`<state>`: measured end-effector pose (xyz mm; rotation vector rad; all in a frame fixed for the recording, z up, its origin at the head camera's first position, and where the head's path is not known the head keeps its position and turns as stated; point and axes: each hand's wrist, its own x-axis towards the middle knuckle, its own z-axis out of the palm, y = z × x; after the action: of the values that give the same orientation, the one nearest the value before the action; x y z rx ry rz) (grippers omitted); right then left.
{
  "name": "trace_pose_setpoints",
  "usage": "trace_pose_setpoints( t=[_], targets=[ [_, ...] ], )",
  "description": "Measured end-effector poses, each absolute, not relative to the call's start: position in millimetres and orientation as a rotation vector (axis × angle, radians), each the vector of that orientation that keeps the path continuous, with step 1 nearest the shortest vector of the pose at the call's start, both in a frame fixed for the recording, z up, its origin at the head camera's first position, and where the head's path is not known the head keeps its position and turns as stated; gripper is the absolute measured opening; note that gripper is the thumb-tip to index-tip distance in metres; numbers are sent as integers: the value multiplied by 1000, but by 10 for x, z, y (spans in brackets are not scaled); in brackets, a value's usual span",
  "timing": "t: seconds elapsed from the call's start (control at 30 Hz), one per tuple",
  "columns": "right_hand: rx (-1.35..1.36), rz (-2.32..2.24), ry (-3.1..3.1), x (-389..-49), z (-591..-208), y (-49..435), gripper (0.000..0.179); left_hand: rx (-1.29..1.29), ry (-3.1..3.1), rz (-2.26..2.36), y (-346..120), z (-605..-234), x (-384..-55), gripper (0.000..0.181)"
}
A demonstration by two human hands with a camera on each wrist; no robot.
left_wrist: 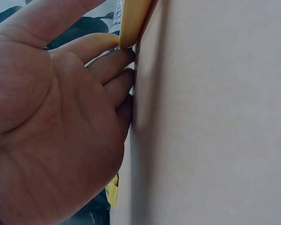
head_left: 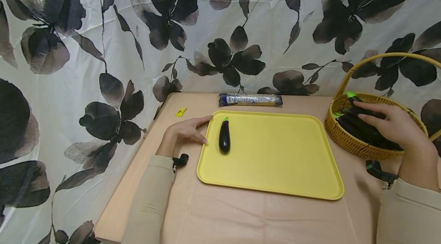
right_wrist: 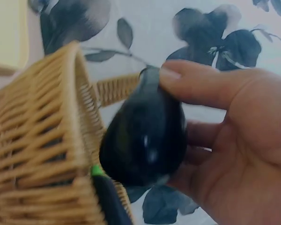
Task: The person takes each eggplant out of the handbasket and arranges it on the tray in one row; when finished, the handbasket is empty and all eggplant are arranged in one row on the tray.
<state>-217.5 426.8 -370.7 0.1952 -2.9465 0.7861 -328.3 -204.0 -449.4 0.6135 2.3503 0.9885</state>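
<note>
A yellow tray [head_left: 275, 156] lies on the table with one small dark eggplant [head_left: 224, 137] near its left edge, green stem end pointing away. My left hand [head_left: 186, 128] touches the tray's left rim, thumb and fingers spread along it; the left wrist view shows the palm and the fingertips low at the tabletop. Over the wicker basket [head_left: 348, 146] at right, my right hand [head_left: 396, 123] grips another eggplant [right_wrist: 143, 136] between thumb and fingers. Beneath it, more dark eggplants [head_left: 358, 129] fill the basket, partly hidden by the hand.
Behind the tray lies a long package [head_left: 250, 100] in blue and clear wrapping. A small yellow packet [head_left: 180, 112] sits to the left of it. The basket's tall handle [head_left: 348, 74] arches above its opening. A floral curtain [head_left: 213, 22] hangs along the table's back and left sides.
</note>
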Motion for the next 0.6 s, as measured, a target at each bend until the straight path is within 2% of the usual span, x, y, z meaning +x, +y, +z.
trace_pose_setpoints(
  t=[0.6],
  targets=[
    [299,1028,-2745,-2145,-3552,3804,55,618,2347,990,-2055,-4499,-3286,119]
  ],
)
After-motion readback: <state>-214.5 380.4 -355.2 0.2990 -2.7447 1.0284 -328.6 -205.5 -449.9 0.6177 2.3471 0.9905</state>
